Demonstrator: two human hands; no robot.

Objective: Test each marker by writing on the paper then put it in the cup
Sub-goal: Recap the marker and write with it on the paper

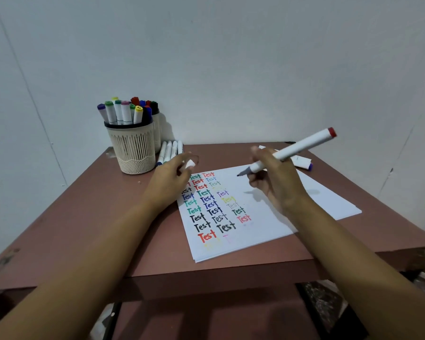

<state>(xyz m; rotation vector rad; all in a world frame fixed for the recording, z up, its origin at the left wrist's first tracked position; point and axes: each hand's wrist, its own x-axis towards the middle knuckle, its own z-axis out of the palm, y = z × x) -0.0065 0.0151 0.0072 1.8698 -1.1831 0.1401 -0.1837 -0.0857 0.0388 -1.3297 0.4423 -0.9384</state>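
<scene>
Brown tabletop (96, 204) held paper (263, 224) crowded with "Test" words; the cup (134, 150) looked nearly full. Right grip (280, 185) clutched a marker (304, 145) over the paper, left grip (169, 180) pinched its cap (190, 164). More markers (171, 149) lay by the cup, likely untested.

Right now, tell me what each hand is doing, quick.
Left hand: pinches a small white cap.
Right hand: grips the uncapped marker, tip over the paper.
</scene>
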